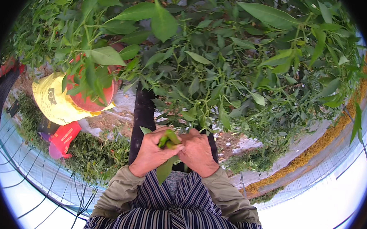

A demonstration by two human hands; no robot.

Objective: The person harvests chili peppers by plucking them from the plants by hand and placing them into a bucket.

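Gripped glossy green peppers (172,137) in curled left fingers (156,137) | bent right fingers (192,138) close against left, could not tell their grip | faced leafy green plants (218,75)

Glossy skin and plastic against matt cloth.
Green pods (168,140): smooth, faintly glossy. Foliage (269,15): smooth, satin sheen. Khaki sleeves (119,190): matt, creased cloth. Striped garment (151,220): matt cloth. Yellow sack (47,99): looks like plastic, creased, slight sheen. Red tub (93,103): plastic-looking, smooth. Ground (123,120): rough, crumbly soil. Side sheeting (311,216): thin, translucent plastic by look.
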